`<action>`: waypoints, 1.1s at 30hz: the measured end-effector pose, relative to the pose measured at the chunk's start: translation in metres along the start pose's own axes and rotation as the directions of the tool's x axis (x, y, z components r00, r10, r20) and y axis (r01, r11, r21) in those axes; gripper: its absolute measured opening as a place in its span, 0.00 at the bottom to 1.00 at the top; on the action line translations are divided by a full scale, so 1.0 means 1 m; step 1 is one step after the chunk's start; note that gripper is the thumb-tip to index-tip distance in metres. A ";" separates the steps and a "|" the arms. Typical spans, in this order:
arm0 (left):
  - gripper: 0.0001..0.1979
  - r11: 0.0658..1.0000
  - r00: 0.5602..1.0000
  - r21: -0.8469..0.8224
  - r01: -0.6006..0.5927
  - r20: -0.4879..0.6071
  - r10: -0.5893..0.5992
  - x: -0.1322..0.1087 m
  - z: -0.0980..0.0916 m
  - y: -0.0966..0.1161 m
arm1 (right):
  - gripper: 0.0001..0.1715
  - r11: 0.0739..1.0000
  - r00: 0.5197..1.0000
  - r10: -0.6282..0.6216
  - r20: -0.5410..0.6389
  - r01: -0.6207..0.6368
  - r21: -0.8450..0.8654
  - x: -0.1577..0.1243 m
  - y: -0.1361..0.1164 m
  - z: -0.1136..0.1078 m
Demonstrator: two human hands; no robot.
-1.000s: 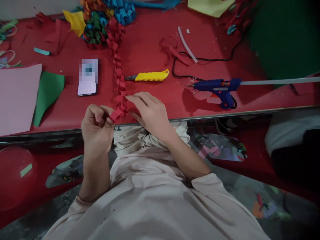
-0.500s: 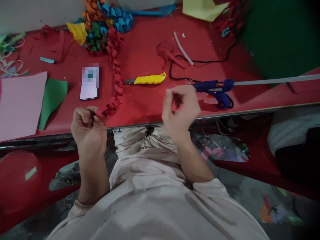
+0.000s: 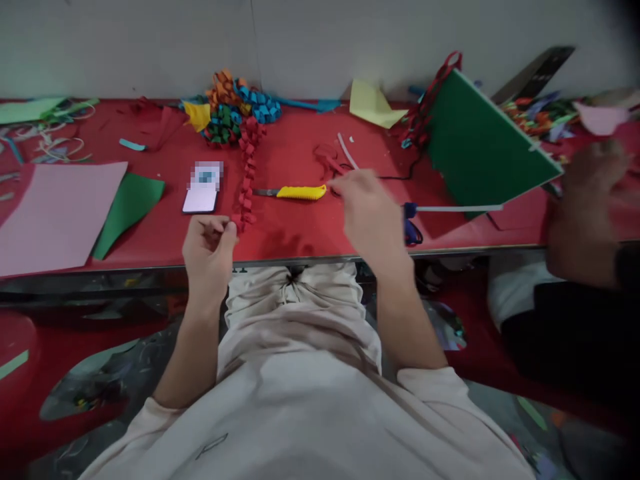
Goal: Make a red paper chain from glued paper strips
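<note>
While the left hand (image 3: 207, 257) holds the near end of the red paper chain (image 3: 247, 167) in a closed pinch of thumb and bent fingers, the rest of this chain lies on the red table (image 3: 290, 147), its long axis running away from these fingertips, slightly to the right, toward the pile of coloured paper loops (image 3: 225, 110). This hand is clearly the nearer one to the chain; the right hand (image 3: 367, 217) is well apart from it, and the yellow cutter (image 3: 301, 193) lies between the chain and the right fingers. Those fingers are partly curled, but they are blurred, so I cannot tell how far they are open or whether they have hold of something. Most of the blue glue gun (image 3: 411, 211) is hidden by this hand, its nozzle too; only its rear part shows, with the white glue stick (image 3: 460, 209) going out to the right. Exactly where the pinched chain end finishes is also hard to make out.
</note>
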State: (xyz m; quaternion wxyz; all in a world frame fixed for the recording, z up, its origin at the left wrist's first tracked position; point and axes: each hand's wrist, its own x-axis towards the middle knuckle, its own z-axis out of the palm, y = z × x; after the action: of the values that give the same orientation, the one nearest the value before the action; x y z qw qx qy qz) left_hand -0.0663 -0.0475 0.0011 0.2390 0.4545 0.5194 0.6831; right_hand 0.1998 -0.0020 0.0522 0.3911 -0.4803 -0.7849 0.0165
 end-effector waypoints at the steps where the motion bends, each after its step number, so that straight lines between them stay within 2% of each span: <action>1: 0.14 0.999 1.000 0.040 -0.003 0.016 0.002 -0.001 0.000 0.001 | 0.21 1.000 1.000 -0.023 0.015 0.023 -0.012 0.007 0.000 0.012; 3: 0.12 0.991 0.998 0.129 -0.018 0.055 0.011 -0.004 0.001 0.002 | 0.22 1.000 0.997 -0.001 -0.076 0.002 0.013 0.010 -0.006 0.029; 5: 0.14 0.984 0.993 0.174 -0.049 0.111 0.030 -0.009 0.003 0.001 | 0.20 0.988 0.990 0.039 -0.133 -0.019 0.155 0.002 -0.018 0.038; 7: 0.18 0.985 0.985 0.161 -0.055 0.173 0.027 -0.015 0.007 -0.001 | 0.16 0.933 1.000 0.017 -0.022 -0.008 0.359 -0.013 -0.034 0.045; 9: 0.19 0.991 0.978 0.131 -0.031 0.211 0.003 -0.022 0.011 -0.005 | 0.09 0.866 0.995 0.009 0.099 -0.057 0.497 -0.026 -0.048 0.055; 12: 0.17 0.994 0.973 0.113 0.003 0.228 -0.029 -0.031 0.016 -0.010 | 0.08 0.781 0.985 0.107 0.138 -0.169 0.601 -0.035 -0.056 0.073; 15: 0.14 0.990 0.972 0.143 -0.007 0.232 -0.027 -0.035 0.015 -0.015 | 0.09 0.673 0.963 0.203 0.175 -0.267 0.690 -0.035 -0.050 0.088; 16: 0.13 0.985 0.972 0.167 -0.046 0.233 0.006 -0.035 0.014 -0.017 | 0.09 0.644 0.957 0.223 0.185 -0.287 0.710 -0.034 -0.047 0.091; 18: 0.13 0.950 0.956 0.237 -0.205 0.258 0.141 -0.033 0.011 -0.021 | 0.10 0.612 0.954 0.242 0.179 -0.293 0.735 -0.034 -0.042 0.094; 19: 0.14 0.911 0.928 0.272 -0.309 0.295 0.227 -0.032 0.010 -0.023 | 0.12 0.607 0.955 0.244 0.166 -0.284 0.743 -0.033 -0.041 0.095; 21: 0.19 0.811 0.843 0.313 -0.494 0.398 0.360 -0.027 0.008 -0.026 | 0.14 0.606 0.960 0.229 0.159 -0.268 0.749 -0.032 -0.040 0.094; 23: 0.21 0.747 0.780 0.311 -0.587 0.465 0.419 -0.022 0.008 -0.028 | 0.16 0.603 0.961 0.201 0.192 -0.276 0.748 -0.030 -0.042 0.092; 28: 0.22 0.652 0.749 0.387 -0.652 0.466 0.471 -0.017 0.006 -0.029 | 0.17 0.598 0.925 0.173 0.338 -0.371 0.711 -0.022 -0.047 0.088; 30: 0.23 0.640 0.746 0.404 -0.653 0.489 0.452 -0.017 0.005 -0.030 | 0.18 0.620 0.930 0.176 0.323 -0.359 0.698 -0.019 -0.048 0.089; 33: 0.26 0.695 0.767 0.399 -0.598 0.537 0.352 -0.014 0.006 -0.033 | 0.23 0.650 0.952 0.158 0.261 -0.299 0.699 -0.016 -0.052 0.092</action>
State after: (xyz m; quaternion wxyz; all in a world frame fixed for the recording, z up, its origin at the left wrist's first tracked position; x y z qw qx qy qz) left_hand -0.0594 -0.0446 -0.0350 0.0140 0.7599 0.4886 0.4286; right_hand 0.1068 -0.0096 -0.0002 0.4735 -0.3760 -0.6769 0.4199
